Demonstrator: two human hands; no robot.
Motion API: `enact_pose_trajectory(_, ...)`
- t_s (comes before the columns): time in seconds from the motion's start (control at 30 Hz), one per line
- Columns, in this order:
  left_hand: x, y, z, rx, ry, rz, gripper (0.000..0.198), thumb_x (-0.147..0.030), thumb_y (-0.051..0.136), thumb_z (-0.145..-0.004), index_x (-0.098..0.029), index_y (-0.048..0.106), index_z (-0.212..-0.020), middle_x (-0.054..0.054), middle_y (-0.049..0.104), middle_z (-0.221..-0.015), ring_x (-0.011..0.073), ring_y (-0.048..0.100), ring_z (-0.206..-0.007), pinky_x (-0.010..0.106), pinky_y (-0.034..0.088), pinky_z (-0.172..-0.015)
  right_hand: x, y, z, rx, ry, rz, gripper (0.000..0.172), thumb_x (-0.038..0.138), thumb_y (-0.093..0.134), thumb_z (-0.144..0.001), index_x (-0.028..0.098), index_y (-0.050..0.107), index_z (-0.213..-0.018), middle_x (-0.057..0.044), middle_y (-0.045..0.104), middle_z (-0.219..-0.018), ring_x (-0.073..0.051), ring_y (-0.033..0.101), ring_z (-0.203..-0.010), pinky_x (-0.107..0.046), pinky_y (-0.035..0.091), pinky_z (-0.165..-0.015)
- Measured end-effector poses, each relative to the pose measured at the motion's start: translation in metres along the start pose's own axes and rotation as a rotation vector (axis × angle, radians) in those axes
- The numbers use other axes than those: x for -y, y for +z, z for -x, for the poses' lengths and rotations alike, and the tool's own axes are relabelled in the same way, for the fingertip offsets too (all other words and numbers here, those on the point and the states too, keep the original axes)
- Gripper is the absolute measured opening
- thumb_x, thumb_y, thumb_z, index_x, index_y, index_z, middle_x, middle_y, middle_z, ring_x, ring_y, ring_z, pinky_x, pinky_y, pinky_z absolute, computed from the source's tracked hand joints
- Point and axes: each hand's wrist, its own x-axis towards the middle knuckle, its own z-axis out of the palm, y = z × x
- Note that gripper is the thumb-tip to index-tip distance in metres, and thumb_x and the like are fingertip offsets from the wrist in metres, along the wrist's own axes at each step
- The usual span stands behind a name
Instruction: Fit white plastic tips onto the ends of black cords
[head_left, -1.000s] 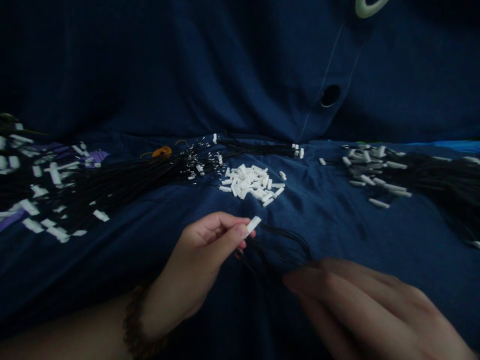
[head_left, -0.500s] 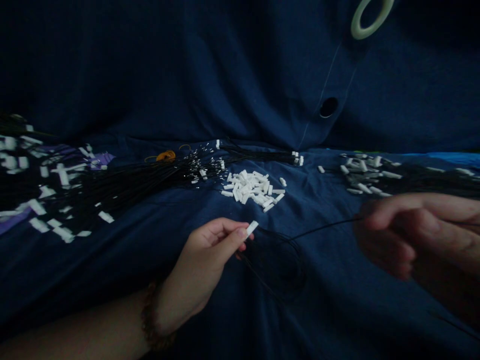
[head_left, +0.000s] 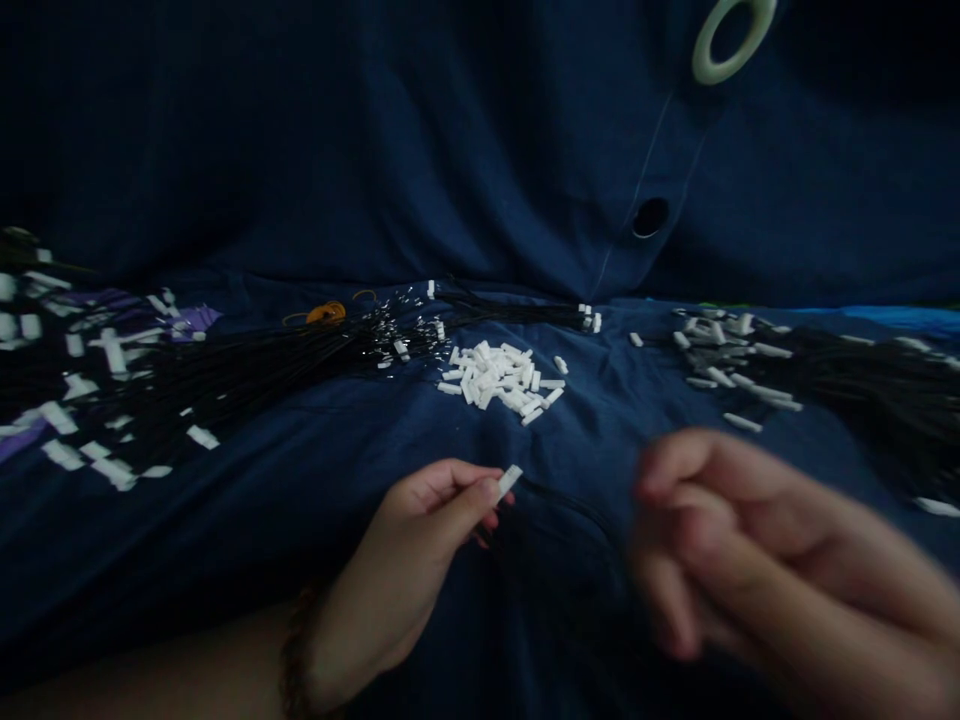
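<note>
Between the thumb and fingers of my left hand (head_left: 431, 535) is a small white plastic connector (head_left: 511, 484), held at a tilt. Thin black wires (head_left: 574, 503) curve away from it to the right, toward my right hand (head_left: 720, 545). That hand is blurred, with its fingers curled and the thumb and index finger close together; whatever they pinch cannot be made out. A heap of loose white connectors (head_left: 499, 378) lies on the dark blue cloth (head_left: 360, 430) just beyond my left hand.
Bundled black wires (head_left: 247, 365) with white connectors spread across the left. Another wire bundle (head_left: 847, 375) with white ends lies at the right. An orange coil (head_left: 325, 313) sits at the back. A pale ring (head_left: 705, 62) shows against the upright cloth.
My right hand has moved left and slightly down, closer to my left hand; the wire stretched from its fingers no longer shows. A white-tipped wire now lies at the right. My left hand keeps its hold.
</note>
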Motion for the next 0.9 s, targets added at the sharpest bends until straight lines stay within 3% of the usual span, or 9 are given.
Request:
enact_pose_trajectory(0.07,0.001,0.002,0.002,0.011,-0.025,0.044,0.016,-0.03,0.06,-0.074,-0.015,0.062,-0.077,0.001,0.057,-0.072,0.0107,0.05,-0.07,0.023,0.039,-0.066,0.003,0.017,-0.004,0.132,0.042,-0.002,0.021,0.033,0.038,-0.091,0.019,0.047,-0.079,0.004,0.047,-0.054,-0.007,0.043,-0.046,-0.015,0.035,-0.042)
enact_pose_trajectory(0.13,0.002,0.003,0.004,0.025,-0.049,0.094,0.014,-0.03,0.06,-0.075,-0.016,0.063,-0.077,0.001,0.057,-0.071,0.0105,0.049,-0.07,0.023,0.038,-0.066,0.0,0.028,-0.006,0.176,0.042,0.085,0.017,0.025,0.039,-0.09,0.018,0.045,-0.076,0.005,0.046,-0.057,-0.006,0.042,-0.049,-0.016,0.033,-0.045)
enact_pose_trajectory(0.43,0.004,0.005,0.005,-0.009,-0.056,0.118,0.009,-0.027,0.061,-0.074,-0.018,0.063,-0.072,-0.001,0.057,-0.068,0.0092,0.049,-0.067,0.021,0.038,-0.065,-0.014,0.035,-0.005,0.03,-0.217,0.387,0.015,0.019,0.041,-0.087,0.018,0.046,-0.073,0.003,0.052,-0.059,-0.006,0.05,-0.052,-0.017,0.033,-0.044)
enact_pose_trajectory(0.9,0.005,0.003,0.005,-0.023,-0.048,0.07,0.011,-0.029,0.06,-0.074,-0.018,0.063,-0.074,-0.001,0.058,-0.07,0.0104,0.049,-0.069,0.024,0.038,-0.066,-0.015,0.037,-0.004,0.016,-0.272,0.394,0.016,0.016,0.042,-0.086,0.017,0.048,-0.072,0.003,0.052,-0.061,-0.007,0.05,-0.054,-0.019,0.036,-0.049)
